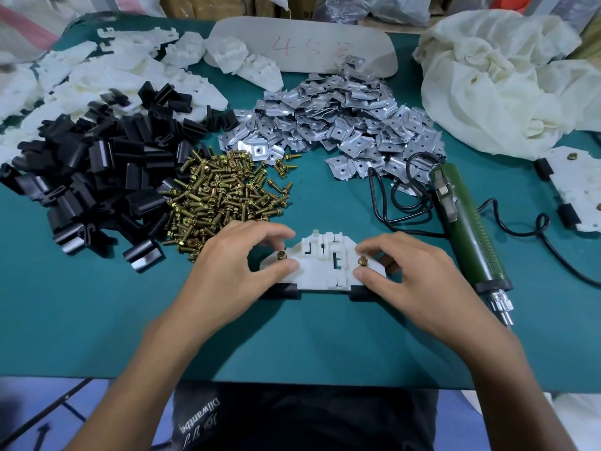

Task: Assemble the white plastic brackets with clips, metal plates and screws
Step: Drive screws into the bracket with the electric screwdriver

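A white plastic bracket (320, 266) lies flat on the green table in front of me, with a black clip (286, 290) at its near left corner and another black clip (360, 293) at its near right corner. My left hand (234, 258) pinches a brass screw (281, 255) standing in the bracket's left side. My right hand (403, 268) pinches a second brass screw (362, 261) on the right side. Both screws stand upright with their heads up.
Behind the bracket lie a heap of brass screws (221, 190), a pile of black clips (91, 177), a pile of metal plates (341, 122) and white brackets (107, 76). A green electric screwdriver (465, 229) with its cord lies at right. A finished bracket (575, 190) sits far right beside a white cloth (507, 79).
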The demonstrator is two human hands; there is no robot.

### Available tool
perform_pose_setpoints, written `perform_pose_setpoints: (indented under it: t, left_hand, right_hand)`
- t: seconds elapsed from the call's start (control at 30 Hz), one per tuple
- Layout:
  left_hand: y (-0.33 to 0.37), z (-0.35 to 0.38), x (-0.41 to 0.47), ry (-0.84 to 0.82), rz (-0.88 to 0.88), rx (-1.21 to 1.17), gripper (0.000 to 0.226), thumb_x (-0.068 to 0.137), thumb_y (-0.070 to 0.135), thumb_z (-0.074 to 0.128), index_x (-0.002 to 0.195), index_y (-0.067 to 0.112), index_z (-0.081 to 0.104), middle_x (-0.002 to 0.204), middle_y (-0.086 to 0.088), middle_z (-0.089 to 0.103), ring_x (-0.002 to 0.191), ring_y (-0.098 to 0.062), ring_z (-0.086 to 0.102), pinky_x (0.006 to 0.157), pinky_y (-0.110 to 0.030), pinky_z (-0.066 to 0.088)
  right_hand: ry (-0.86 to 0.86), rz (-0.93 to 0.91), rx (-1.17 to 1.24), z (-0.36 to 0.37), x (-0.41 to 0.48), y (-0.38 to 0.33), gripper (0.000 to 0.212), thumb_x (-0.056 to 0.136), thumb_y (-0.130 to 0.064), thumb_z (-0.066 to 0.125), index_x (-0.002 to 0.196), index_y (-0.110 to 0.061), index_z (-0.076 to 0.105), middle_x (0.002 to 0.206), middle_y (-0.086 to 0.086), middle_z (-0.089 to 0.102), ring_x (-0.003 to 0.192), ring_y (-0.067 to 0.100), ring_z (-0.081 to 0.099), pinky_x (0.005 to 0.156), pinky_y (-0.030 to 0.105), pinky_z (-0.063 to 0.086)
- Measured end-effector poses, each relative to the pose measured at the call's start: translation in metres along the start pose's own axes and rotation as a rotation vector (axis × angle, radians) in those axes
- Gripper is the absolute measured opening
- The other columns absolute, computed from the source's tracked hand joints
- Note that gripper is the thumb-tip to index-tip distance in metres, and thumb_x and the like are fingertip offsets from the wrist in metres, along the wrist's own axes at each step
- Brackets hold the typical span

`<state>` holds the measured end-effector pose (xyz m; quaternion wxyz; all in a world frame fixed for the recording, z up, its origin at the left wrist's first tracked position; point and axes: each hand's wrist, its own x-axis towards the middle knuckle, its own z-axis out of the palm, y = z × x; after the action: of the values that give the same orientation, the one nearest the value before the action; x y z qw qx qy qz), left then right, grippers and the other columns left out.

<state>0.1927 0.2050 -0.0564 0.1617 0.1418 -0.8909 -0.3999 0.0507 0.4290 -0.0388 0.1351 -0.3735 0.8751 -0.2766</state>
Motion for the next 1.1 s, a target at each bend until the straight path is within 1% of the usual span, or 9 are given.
perform_pose_setpoints:
  t: [0.13, 0.23, 0.37, 0.47, 0.6, 0.7, 0.87, 1.03, 1.1]
  left_hand:
    - [-0.0033, 0.0025, -0.0022, 0.011, -0.009, -0.033, 0.038, 0.084, 0.017, 0.079, 0.112, 0.04, 0.068, 0.1, 0.028, 0.068, 0.098, -0.008, 0.066, 0.09, -0.025, 0.048]
    - [-0.0061, -0.0006, -0.0024, -0.077, -0.044, -0.065, 0.048, 0.087, 0.018, 0.076, 0.125, 0.044, 0.062, 0.109, 0.032, 0.068, 0.093, -0.027, 0.07, 0.088, -0.03, 0.048]
    - [-0.0036, 0.001, -0.0032, 0.002, 0.011, -0.001, 0.05, 0.082, 0.033, 0.08, 0.128, 0.041, 0.061, 0.111, 0.026, 0.065, 0.109, -0.002, 0.06, 0.089, -0.02, 0.047]
    - [0.0, 0.0043, -0.0027, 0.048, -0.02, 0.016, 0.041, 0.082, 0.03, 0.08, 0.12, 0.036, 0.067, 0.09, 0.021, 0.068, 0.09, -0.006, 0.063, 0.081, -0.021, 0.049]
    - [-0.0004, -0.0002, -0.0052, -0.002, 0.002, 0.02, 0.042, 0.083, 0.013, 0.078, 0.119, 0.033, 0.068, 0.098, 0.026, 0.071, 0.094, 0.007, 0.064, 0.082, -0.007, 0.043]
    - [-0.0005, -0.0021, -0.0033, -0.036, 0.028, 0.092, 0.039, 0.082, 0.028, 0.08, 0.119, 0.031, 0.069, 0.111, 0.026, 0.065, 0.11, 0.006, 0.056, 0.093, -0.017, 0.044]
    - [0.0009, 0.0058, -0.0016, 0.05, -0.009, 0.176, 0.017, 0.081, 0.038, 0.077, 0.085, 0.023, 0.071, 0.084, 0.017, 0.059, 0.083, -0.003, 0.055, 0.071, -0.013, 0.039]
    - [-0.0006, 0.0006, -0.0037, -0.062, 0.0, 0.147, 0.024, 0.086, 0.035, 0.072, 0.111, 0.032, 0.072, 0.102, 0.021, 0.059, 0.099, 0.005, 0.053, 0.081, -0.01, 0.038]
    - [0.0007, 0.0012, -0.0026, -0.03, -0.03, 0.153, 0.024, 0.082, 0.044, 0.074, 0.102, 0.032, 0.068, 0.099, 0.021, 0.058, 0.095, 0.006, 0.052, 0.075, -0.008, 0.036]
  right_hand:
    - [-0.004, -0.002, -0.002, -0.0009, -0.0005, -0.0006, 0.024, 0.091, -0.04, 0.07, 0.113, -0.031, 0.07, 0.105, -0.017, 0.066, 0.097, 0.003, 0.062, 0.091, 0.04, 0.053]
    - [-0.004, -0.003, -0.005, -0.0016, -0.0005, -0.0012, 0.025, 0.091, -0.041, 0.069, 0.113, -0.031, 0.069, 0.106, -0.018, 0.066, 0.097, 0.003, 0.062, 0.092, 0.039, 0.053]
    - [-0.004, -0.005, -0.007, -0.0013, -0.0002, -0.0017, 0.026, 0.091, -0.041, 0.069, 0.115, -0.031, 0.07, 0.106, -0.018, 0.066, 0.097, 0.002, 0.062, 0.092, 0.038, 0.053]
    - [-0.008, -0.002, -0.011, -0.0017, -0.0008, -0.0016, 0.026, 0.091, -0.041, 0.068, 0.114, -0.031, 0.07, 0.106, -0.016, 0.066, 0.097, 0.004, 0.062, 0.091, 0.039, 0.053]
    - [-0.01, 0.001, -0.012, -0.0022, -0.0011, -0.0016, 0.023, 0.092, -0.038, 0.07, 0.113, -0.03, 0.07, 0.105, -0.015, 0.067, 0.097, 0.007, 0.063, 0.091, 0.04, 0.052]
    - [-0.006, -0.003, -0.013, -0.0019, -0.0001, -0.002, 0.023, 0.092, -0.037, 0.071, 0.113, -0.029, 0.071, 0.105, -0.015, 0.067, 0.096, 0.008, 0.063, 0.09, 0.042, 0.052]
    - [-0.006, 0.001, -0.008, -0.0027, -0.0001, -0.0011, 0.023, 0.092, -0.039, 0.071, 0.113, -0.03, 0.07, 0.105, -0.016, 0.067, 0.097, 0.006, 0.063, 0.091, 0.039, 0.052]
    - [-0.009, -0.004, -0.012, -0.0035, -0.001, -0.0025, 0.024, 0.092, -0.037, 0.071, 0.114, -0.03, 0.071, 0.105, -0.017, 0.066, 0.097, 0.005, 0.063, 0.091, 0.038, 0.052]
    - [-0.011, -0.001, -0.023, -0.0041, -0.0012, -0.0027, 0.025, 0.092, -0.037, 0.072, 0.115, -0.03, 0.07, 0.106, -0.018, 0.066, 0.097, 0.002, 0.062, 0.092, 0.035, 0.051]
